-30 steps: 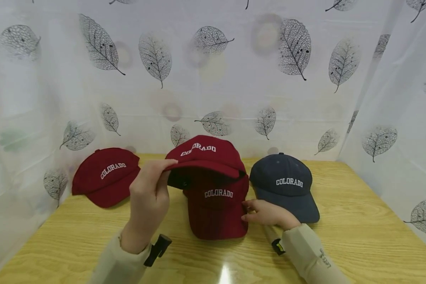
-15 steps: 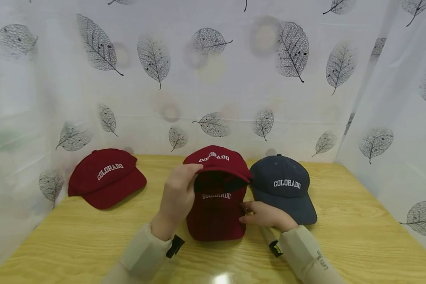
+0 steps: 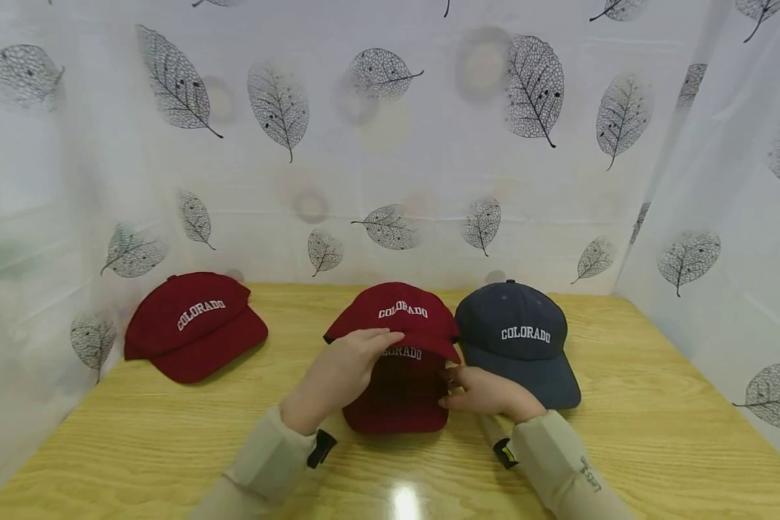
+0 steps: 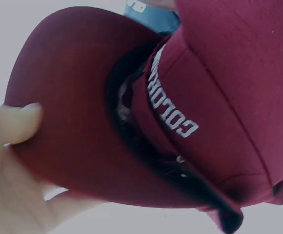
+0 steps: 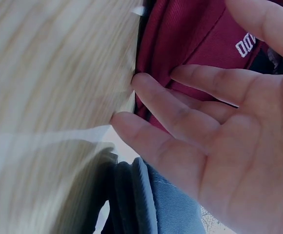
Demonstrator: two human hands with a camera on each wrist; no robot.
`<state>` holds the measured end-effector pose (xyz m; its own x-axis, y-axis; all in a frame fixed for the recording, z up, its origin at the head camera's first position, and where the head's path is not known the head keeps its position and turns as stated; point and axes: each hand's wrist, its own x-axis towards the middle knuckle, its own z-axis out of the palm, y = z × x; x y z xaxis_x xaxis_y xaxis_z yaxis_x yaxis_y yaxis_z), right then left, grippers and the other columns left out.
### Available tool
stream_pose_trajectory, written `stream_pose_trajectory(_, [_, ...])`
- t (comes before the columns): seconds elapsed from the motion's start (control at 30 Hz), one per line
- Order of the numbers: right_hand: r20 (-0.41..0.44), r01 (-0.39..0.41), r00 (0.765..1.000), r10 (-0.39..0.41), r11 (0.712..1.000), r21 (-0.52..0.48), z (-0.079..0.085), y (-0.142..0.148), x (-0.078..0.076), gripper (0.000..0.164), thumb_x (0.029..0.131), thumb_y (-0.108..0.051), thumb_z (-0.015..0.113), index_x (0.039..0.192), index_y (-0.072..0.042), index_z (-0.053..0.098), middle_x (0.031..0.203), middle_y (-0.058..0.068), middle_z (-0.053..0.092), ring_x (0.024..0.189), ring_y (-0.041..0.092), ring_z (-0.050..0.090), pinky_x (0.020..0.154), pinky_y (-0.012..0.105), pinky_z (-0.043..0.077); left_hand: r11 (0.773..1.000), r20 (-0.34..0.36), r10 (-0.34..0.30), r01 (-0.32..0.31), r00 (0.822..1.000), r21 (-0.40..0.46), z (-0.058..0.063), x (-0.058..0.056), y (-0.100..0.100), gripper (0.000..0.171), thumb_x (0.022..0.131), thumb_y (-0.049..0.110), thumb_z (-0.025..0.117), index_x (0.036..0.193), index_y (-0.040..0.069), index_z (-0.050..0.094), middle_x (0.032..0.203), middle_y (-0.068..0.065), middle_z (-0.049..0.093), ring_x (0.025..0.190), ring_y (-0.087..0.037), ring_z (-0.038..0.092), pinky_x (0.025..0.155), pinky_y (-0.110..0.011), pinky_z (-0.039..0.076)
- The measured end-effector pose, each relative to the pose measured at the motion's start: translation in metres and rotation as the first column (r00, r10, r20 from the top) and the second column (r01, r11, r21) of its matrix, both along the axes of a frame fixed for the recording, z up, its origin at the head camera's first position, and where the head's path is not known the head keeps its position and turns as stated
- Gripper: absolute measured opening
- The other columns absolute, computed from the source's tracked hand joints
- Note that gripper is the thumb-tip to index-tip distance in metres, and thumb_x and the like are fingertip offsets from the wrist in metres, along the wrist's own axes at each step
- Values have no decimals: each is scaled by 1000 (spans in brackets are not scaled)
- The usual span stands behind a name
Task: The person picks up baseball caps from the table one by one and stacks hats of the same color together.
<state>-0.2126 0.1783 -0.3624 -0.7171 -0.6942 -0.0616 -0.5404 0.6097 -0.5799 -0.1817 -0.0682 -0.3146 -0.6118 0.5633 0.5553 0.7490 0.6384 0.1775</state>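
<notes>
My left hand [image 3: 341, 372] pinches the brim of a red baseball cap [image 3: 396, 300] lettered COLORADO. This cap sits over the crown of a second red cap [image 3: 396, 415], whose lettering is partly covered. In the left wrist view, the thumb [image 4: 22, 124] lies on the brim's underside [image 4: 83, 107], and the dark sweatband shows above the lower cap's front [image 4: 175, 92]. At the right side of the lower cap is my right hand [image 3: 490, 393]; in the right wrist view its fingers [image 5: 175, 114] are stretched out and touch the red cloth.
A dark blue COLORADO cap [image 3: 516, 332] stands just right of the stacked pair. Another red cap [image 3: 195, 325] lies tilted at the left. All rest on a wood-grain table [image 3: 650, 404], with a leaf-patterned curtain [image 3: 403, 173] behind.
The upper red cap has come down and slightly to the right onto the lower one, the left hand moving with it. My right hand has stayed in place.
</notes>
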Motion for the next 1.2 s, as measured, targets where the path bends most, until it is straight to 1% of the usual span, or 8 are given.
stream_pose_trajectory(0.1, [40, -7, 999, 9, 999, -45, -1, 1, 1, 30, 81, -14, 60, 106, 2, 57, 88, 2, 57, 75, 13, 48, 69, 28, 40, 986, 93, 30, -14, 995, -168, 2, 5, -1, 36, 82, -2, 56, 116, 11, 59, 110, -10, 58, 96, -22, 57, 79, -32, 46])
stream_pose_trajectory(0.27, [74, -26, 997, 32, 996, -83, -2, 1, 2, 30, 82, -12, 60, 110, -1, 57, 97, 2, 58, 85, 16, 50, 79, 34, 40, 944, 102, 54, -17, 993, -331, 3, 11, -1, 39, 83, 2, 56, 120, 16, 57, 109, -10, 57, 86, -20, 59, 72, -30, 49])
stream_pose_trajectory(0.37, [68, -40, 997, 46, 996, -74, -2, 2, 2, 28, 82, -13, 59, 109, -4, 59, 101, 2, 59, 88, 15, 51, 81, 34, 40, 931, 92, 62, -25, 994, -364, 3, 14, -1, 39, 83, 3, 57, 120, 17, 57, 107, -10, 57, 82, -18, 59, 69, -29, 49])
stream_pose_trajectory(0.5, [43, -19, 999, 20, 999, -29, -2, 2, -1, 17, 82, -13, 57, 97, -7, 63, 87, -4, 58, 76, 9, 49, 71, 27, 40, 920, 116, 70, -19, 991, -391, 3, 17, -2, 41, 80, 4, 61, 119, 18, 58, 107, -10, 57, 76, -17, 59, 65, -26, 49])
stream_pose_trajectory(0.77, [17, 17, 1000, -17, 1000, 15, -2, 3, -6, 18, 86, -10, 48, 94, -4, 63, 82, -5, 57, 71, 9, 48, 68, 26, 39, 924, 256, 70, 35, 964, -382, 0, 18, -2, 41, 81, 5, 60, 120, 18, 58, 103, -8, 55, 72, -14, 55, 66, -24, 47])
stream_pose_trajectory(0.9, [-15, 18, 1000, -18, 999, 34, 0, 4, -5, 24, 87, -5, 45, 105, 3, 59, 94, 5, 60, 85, 15, 53, 78, 32, 41, 915, 291, 72, 53, 954, -401, -4, 18, 0, 41, 81, 8, 62, 120, 19, 58, 98, -6, 54, 70, -13, 51, 67, -24, 45])
stream_pose_trajectory(1.03, [-22, 56, 998, -55, 997, 54, 0, 5, -4, 35, 88, -3, 43, 121, 11, 45, 112, 18, 54, 105, 30, 50, 88, 43, 37, 901, 279, 57, 70, 959, -427, -10, 17, 2, 42, 79, 8, 64, 119, 21, 59, 95, -4, 54, 70, -14, 49, 67, -24, 44])
stream_pose_trajectory(1.2, [13, 89, 996, -89, 995, 47, -1, 5, -3, 41, 89, -6, 45, 125, 14, 38, 118, 22, 50, 110, 34, 45, 91, 46, 34, 897, 291, 51, 84, 955, -434, -16, 15, 2, 46, 76, 6, 67, 118, 21, 59, 94, -2, 53, 71, -14, 48, 67, -23, 43])
